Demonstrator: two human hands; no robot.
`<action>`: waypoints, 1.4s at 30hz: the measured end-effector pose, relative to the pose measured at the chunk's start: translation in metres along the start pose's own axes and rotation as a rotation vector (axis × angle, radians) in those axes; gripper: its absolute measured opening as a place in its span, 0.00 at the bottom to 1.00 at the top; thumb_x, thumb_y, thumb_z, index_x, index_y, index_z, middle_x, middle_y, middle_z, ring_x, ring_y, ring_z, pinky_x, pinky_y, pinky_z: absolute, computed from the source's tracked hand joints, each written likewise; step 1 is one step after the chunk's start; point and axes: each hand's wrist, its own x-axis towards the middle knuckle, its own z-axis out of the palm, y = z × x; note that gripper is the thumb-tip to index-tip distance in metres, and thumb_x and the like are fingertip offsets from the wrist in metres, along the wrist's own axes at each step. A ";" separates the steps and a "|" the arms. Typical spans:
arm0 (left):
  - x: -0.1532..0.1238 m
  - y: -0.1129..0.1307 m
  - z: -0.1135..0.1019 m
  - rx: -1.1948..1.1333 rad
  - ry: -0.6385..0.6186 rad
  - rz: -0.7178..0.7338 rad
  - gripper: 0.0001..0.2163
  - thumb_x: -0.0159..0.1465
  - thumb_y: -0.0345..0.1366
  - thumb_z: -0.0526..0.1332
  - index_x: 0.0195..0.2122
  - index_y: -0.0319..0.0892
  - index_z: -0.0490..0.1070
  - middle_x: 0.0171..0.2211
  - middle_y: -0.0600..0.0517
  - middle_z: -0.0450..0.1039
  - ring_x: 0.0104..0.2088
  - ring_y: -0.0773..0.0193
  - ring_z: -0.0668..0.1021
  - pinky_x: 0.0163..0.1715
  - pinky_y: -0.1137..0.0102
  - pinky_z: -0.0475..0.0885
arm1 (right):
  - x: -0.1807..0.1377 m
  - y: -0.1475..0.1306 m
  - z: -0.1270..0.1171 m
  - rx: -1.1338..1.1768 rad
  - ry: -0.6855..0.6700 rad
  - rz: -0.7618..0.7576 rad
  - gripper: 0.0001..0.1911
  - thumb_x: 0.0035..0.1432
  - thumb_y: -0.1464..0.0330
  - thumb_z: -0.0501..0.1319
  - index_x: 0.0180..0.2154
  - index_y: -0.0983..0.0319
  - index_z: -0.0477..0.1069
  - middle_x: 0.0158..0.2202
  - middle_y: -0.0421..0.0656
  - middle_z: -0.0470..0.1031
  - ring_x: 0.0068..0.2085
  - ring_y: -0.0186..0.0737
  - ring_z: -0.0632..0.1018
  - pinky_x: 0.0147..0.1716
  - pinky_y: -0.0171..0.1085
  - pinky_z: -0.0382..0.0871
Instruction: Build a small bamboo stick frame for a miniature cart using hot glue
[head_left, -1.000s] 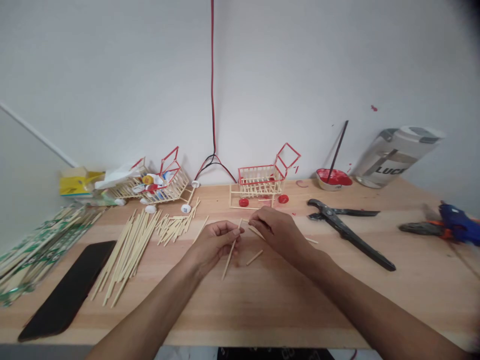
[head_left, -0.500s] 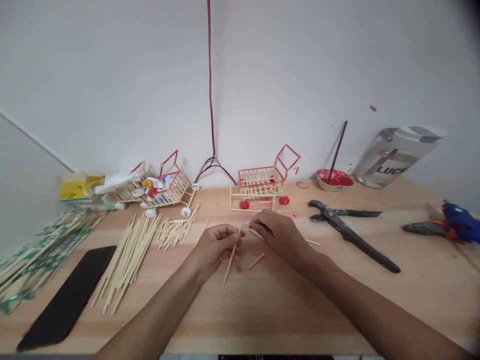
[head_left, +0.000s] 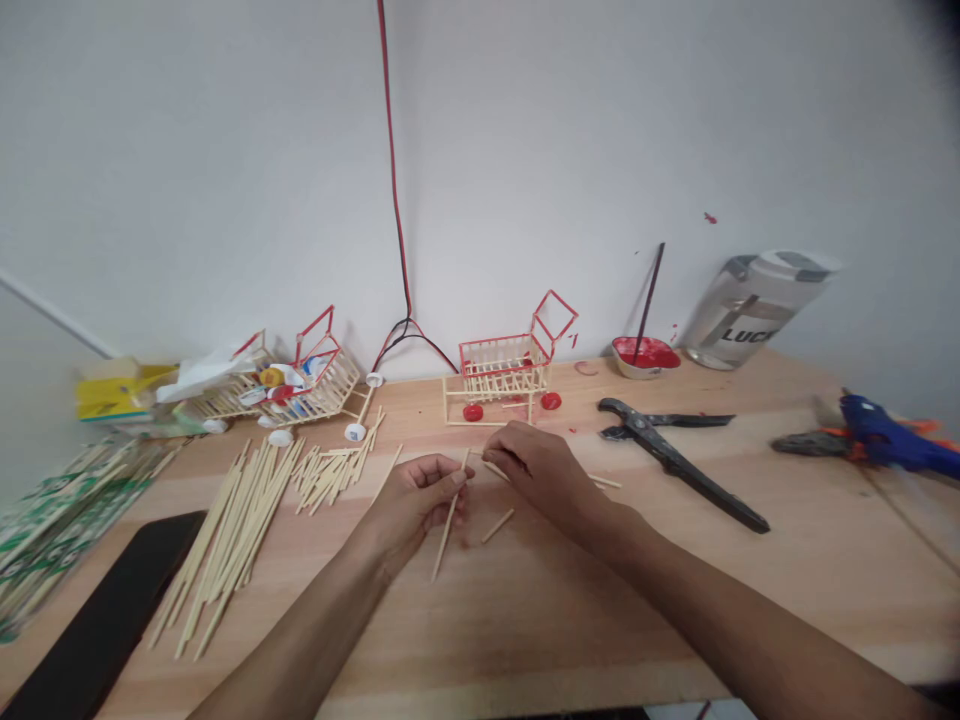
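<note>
My left hand [head_left: 421, 500] pinches a thin wooden stick [head_left: 445, 538] between thumb and fingers; the stick slants down toward the tabletop. Close beside it on the right, my right hand [head_left: 534, 462] is closed around another light stick [head_left: 493, 467], of which only a short piece shows at the fingertips. The ends of the two sticks are near each other, and I cannot tell whether they touch. A short cut stick [head_left: 498, 525] lies on the table below the hands. Just behind them stands a small stick-built shopping cart [head_left: 504, 368] with red trim and red wheels.
Left lie long sticks [head_left: 217, 550], short sticks [head_left: 334, 475], a black phone [head_left: 112, 610] and packaged sticks [head_left: 52, 530]. Two filled carts [head_left: 315, 390] stand behind. Right are a black cutter [head_left: 675, 460], a red paint dish [head_left: 646, 357], a clear jug [head_left: 750, 310] and a blue glue gun [head_left: 885, 435].
The whole view has shifted, so things sit further left in the picture and more of the glue gun shows. Both hands keep their sticks, with little change in their pose.
</note>
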 end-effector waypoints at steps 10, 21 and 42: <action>-0.001 -0.001 0.000 -0.007 -0.023 -0.003 0.14 0.50 0.39 0.71 0.30 0.35 0.73 0.21 0.52 0.71 0.21 0.71 0.71 0.22 0.76 0.67 | 0.000 -0.003 -0.002 0.023 -0.031 0.025 0.09 0.62 0.73 0.55 0.28 0.63 0.67 0.30 0.42 0.72 0.32 0.35 0.70 0.32 0.34 0.61; 0.000 -0.002 -0.002 -0.008 -0.021 0.025 0.12 0.51 0.38 0.70 0.30 0.34 0.74 0.21 0.52 0.71 0.21 0.72 0.71 0.22 0.77 0.67 | 0.001 -0.003 -0.001 0.051 -0.021 0.021 0.09 0.61 0.72 0.55 0.27 0.63 0.67 0.29 0.41 0.72 0.31 0.34 0.70 0.32 0.33 0.60; 0.000 -0.002 -0.002 -0.004 -0.019 0.016 0.12 0.51 0.36 0.70 0.31 0.33 0.74 0.21 0.51 0.71 0.21 0.71 0.72 0.21 0.77 0.67 | 0.000 0.000 -0.001 0.104 -0.024 0.033 0.09 0.61 0.72 0.55 0.28 0.63 0.68 0.29 0.41 0.73 0.31 0.34 0.70 0.32 0.33 0.60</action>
